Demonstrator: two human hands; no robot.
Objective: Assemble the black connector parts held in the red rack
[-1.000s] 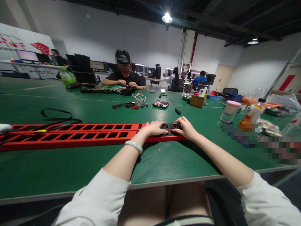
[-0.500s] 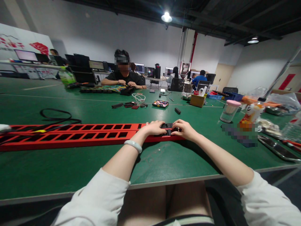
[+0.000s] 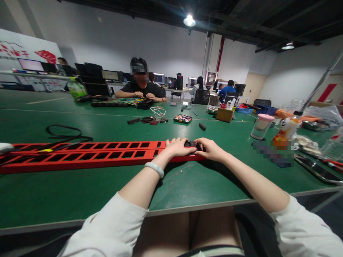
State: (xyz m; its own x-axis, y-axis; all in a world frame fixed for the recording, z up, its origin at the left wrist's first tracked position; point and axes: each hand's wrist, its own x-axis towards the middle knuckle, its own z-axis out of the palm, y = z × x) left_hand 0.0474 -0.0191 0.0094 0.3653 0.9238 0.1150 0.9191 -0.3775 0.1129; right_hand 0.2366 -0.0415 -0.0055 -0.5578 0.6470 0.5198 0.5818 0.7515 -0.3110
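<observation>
Both hands sit at the right end of the long red rail (image 3: 102, 155), which runs left-right across the green table (image 3: 187, 185). Left hand (image 3: 177, 147) & right hand (image 3: 210, 149) pinch a small black part (image 3: 190, 144) between them, fingers closed on it.

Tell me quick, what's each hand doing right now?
Left hand: fingers curled on the black part at the end of the red rail.
Right hand: fingers curled on the same black part, from the other side.

Pink-lidded jar (image 3: 261, 127), black cable (image 3: 64, 132), cardboard box (image 3: 225, 114) on green table (image 3: 80, 192)
</observation>
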